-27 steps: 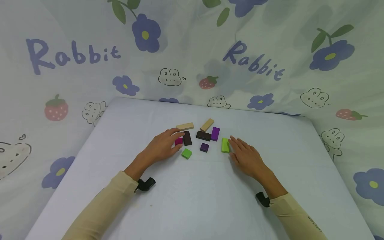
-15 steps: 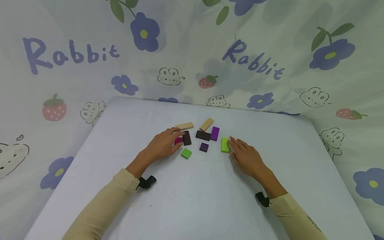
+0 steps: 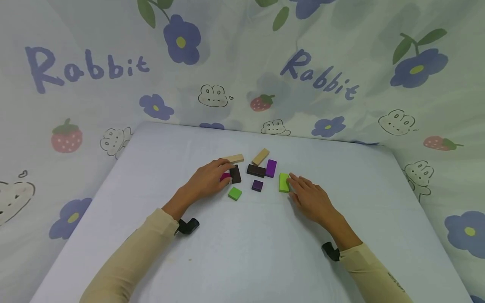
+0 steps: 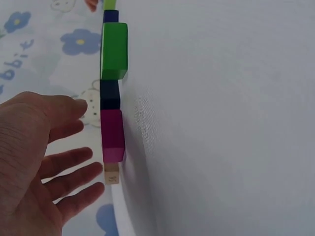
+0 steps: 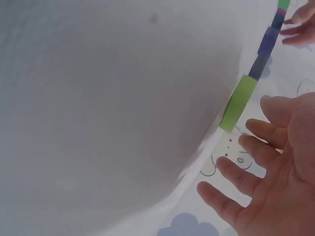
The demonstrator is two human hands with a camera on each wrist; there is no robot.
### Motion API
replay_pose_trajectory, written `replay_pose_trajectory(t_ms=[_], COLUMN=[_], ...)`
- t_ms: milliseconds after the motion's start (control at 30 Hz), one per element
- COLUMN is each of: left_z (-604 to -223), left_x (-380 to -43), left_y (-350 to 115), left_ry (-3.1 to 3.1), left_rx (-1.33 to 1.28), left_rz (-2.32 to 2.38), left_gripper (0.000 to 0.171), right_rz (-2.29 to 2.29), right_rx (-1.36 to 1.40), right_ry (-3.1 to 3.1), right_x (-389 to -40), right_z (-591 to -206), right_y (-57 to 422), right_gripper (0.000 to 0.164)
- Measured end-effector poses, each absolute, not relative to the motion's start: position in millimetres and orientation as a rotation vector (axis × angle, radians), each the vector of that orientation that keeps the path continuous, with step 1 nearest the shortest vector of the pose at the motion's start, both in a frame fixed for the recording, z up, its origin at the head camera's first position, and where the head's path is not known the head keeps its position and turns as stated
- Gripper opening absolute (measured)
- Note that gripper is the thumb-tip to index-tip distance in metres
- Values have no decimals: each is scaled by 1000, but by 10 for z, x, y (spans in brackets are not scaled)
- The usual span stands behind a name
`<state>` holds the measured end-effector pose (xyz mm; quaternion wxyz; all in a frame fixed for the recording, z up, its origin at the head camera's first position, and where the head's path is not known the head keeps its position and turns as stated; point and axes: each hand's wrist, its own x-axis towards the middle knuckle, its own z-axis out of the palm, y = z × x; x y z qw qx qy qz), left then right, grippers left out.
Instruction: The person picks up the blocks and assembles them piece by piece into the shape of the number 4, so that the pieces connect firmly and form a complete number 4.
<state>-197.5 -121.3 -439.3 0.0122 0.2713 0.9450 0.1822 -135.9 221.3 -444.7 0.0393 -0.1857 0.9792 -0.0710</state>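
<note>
Beside left hand (image 3: 206, 182) fingertips: magenta block (image 3: 225, 176), touching.

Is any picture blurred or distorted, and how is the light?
Head view: even soft light, faint shadows under the left hand and right hand; table edges bend, wide lens. Left wrist view: magenta block sharp, the hand soft. Right wrist view: green block slightly blurred, table pale, washed out.
</note>
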Motion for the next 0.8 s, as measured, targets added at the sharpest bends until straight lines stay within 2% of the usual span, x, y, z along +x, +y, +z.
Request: replay_pose_trajectory(t_ms=[800], left_z=[-4437], left_x=[-2023], left_y=[-1155], left_ry=[2889], left_rx=[826], left_rz=[534], left_gripper=[53], right_rz=[-243], right_rx=[-563], right_ry=[2994], right_x=[-1360], right_z=[-4444], right_y=[2205], right_gripper=[52])
